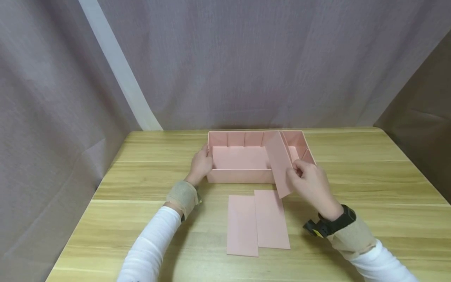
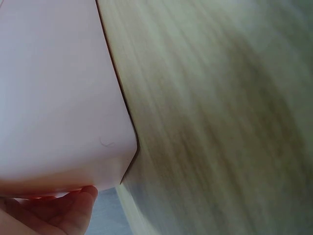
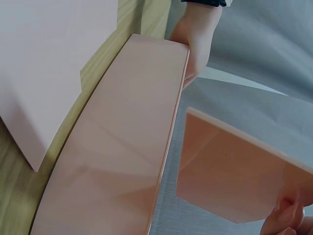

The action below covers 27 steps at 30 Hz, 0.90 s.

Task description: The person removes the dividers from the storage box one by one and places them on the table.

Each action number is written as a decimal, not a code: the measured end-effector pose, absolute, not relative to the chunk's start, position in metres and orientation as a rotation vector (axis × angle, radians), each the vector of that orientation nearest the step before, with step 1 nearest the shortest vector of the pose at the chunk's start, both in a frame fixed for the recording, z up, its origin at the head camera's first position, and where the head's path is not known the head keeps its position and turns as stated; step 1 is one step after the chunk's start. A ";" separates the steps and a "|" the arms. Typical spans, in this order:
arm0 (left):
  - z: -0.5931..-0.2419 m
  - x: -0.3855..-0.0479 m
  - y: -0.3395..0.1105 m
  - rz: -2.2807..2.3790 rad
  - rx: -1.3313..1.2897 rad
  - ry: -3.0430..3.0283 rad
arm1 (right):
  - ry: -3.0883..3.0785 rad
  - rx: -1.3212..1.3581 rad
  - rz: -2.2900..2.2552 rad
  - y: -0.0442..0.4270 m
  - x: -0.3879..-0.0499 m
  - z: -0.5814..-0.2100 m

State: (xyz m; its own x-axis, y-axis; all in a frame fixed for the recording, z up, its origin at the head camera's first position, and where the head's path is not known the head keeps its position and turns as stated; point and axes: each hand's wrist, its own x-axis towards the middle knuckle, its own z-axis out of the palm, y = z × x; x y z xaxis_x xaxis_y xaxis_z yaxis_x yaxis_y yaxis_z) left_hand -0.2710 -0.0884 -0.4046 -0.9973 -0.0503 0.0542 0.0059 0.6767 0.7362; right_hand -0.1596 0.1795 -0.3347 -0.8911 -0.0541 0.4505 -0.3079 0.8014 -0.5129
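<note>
A pink box [image 1: 239, 176] stands near the table's back edge, a divider upright across its right part. My left hand [image 1: 202, 162] grips the box's left end; in the left wrist view its fingers [image 2: 80, 205] lie against the box wall [image 2: 63, 98]. My right hand [image 1: 311, 182] pinches a loose pink panel [image 1: 280, 164], held tilted over the box's front wall, right of the middle. In the right wrist view the panel [image 3: 234, 171] is raised above the box [image 3: 117, 122], pinched between thumb and fingers [image 3: 288, 215].
Two flat pink panels, one on the left [image 1: 242, 225] and one on the right [image 1: 272, 219], lie side by side on the wooden table [image 1: 141, 219] in front of the box. Grey curtains [image 1: 246, 62] hang behind and at the sides.
</note>
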 end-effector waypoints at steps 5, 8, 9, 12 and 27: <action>-0.404 -0.271 -0.089 -1.223 0.040 -2.813 | -2.544 0.286 0.827 0.180 -0.157 -0.335; -0.404 -0.271 -0.088 -1.234 0.044 -2.813 | -2.542 0.284 0.841 0.181 -0.155 -0.334; -0.404 -0.271 -0.088 -1.240 0.045 -2.815 | -2.543 0.283 0.841 0.181 -0.154 -0.334; -0.404 -0.271 -0.088 -1.256 0.049 -2.816 | -2.546 0.280 0.841 0.182 -0.153 -0.334; -0.402 -0.270 -0.088 -1.270 0.062 -2.830 | -2.562 0.266 0.864 0.183 -0.144 -0.338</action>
State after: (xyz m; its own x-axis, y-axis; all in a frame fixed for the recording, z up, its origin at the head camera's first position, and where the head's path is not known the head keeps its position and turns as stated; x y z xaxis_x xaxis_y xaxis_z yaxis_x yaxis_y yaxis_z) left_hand -0.2702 -0.0884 -0.4022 -0.9984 -0.0525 0.0195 -0.0203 0.6642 0.7473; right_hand -0.1444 0.1831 -0.3379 -0.8928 -0.0454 0.4483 -0.3075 0.7885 -0.5327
